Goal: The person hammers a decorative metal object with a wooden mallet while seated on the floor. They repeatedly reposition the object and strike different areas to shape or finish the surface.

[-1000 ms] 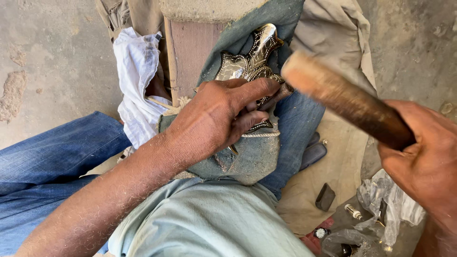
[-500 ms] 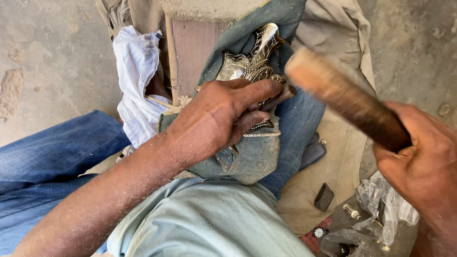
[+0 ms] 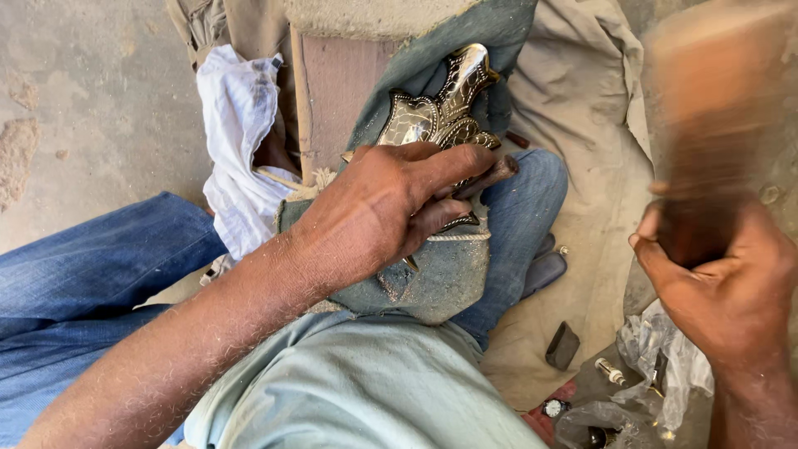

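I see my left hand (image 3: 391,212) pressing down on an embossed silver metal piece (image 3: 440,116), its fingers pinching a short dark punch (image 3: 490,176) against it. The metal piece lies on a grey-blue padded block (image 3: 432,274) resting on my lap. My right hand (image 3: 719,283) is clenched around a wooden mallet (image 3: 706,125), raised and blurred, well apart to the right. A white cloth (image 3: 237,141) lies left of the block.

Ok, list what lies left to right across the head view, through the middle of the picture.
Blue-jeaned leg → white cloth → left hand pressing a chisel onto the embossed metal piece → tan cloth → right hand gripping a blurred wooden mallet.
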